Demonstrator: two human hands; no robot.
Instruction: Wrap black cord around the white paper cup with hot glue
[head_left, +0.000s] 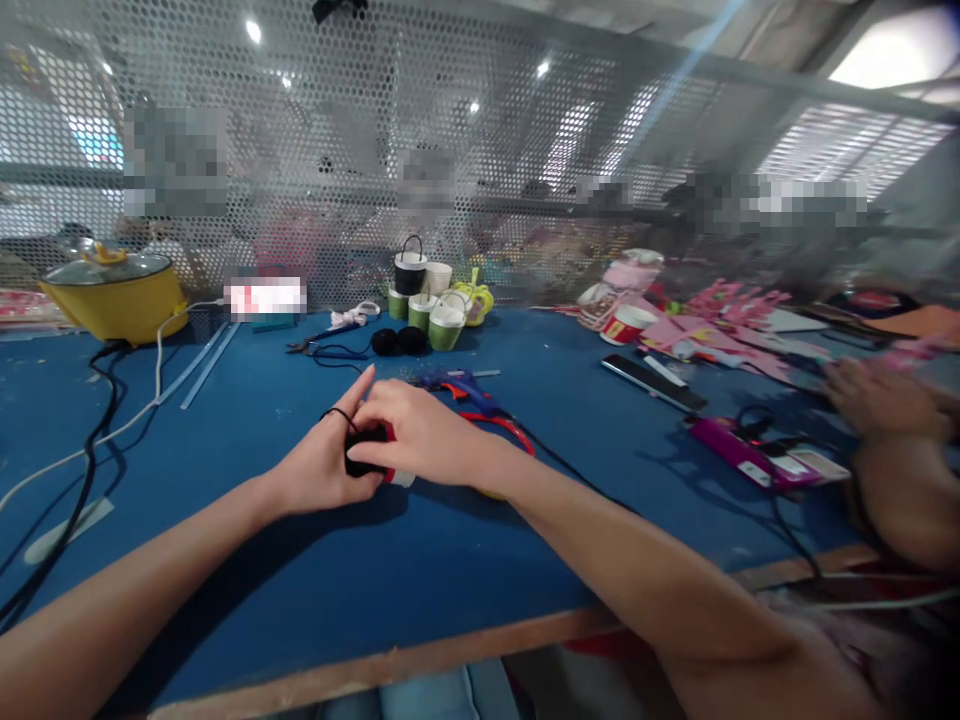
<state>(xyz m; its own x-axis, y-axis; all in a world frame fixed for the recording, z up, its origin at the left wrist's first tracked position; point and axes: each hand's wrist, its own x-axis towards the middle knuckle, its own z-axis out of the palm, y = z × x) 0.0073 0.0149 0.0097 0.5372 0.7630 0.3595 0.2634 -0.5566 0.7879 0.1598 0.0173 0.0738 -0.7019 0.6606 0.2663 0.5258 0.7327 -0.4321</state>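
While both hands met over the flat blue tabletop (pixel 300 590), a small black object with red and white at one end (pixel 371 437) sat caught between them, near the middle of the work area; whether it also rested on the surface could not be told. The left hand (pixel 322 455) cupped it from the left, its forefinger pointing away and a thin black cord (pixel 337 409) looped around that finger. From the other side, the right hand (pixel 427 425) arched over the top, fingers bent down and thumb laid across the dark front, so both were grasping the same piece. Its long axis, as far as the fingers let it show, seemed to run from left to right, the white end peeping out beneath the right palm; the right hand was thus nearer the pale end, the left nearer the cord. Just beyond the right hand lay a blue glue gun with an orange trigger (pixel 480 392), and farther off, past the left fingertip, rested two round black balls (pixel 385 342), with small green-and-white cups (pixel 446 328) grouped just beside and behind them.
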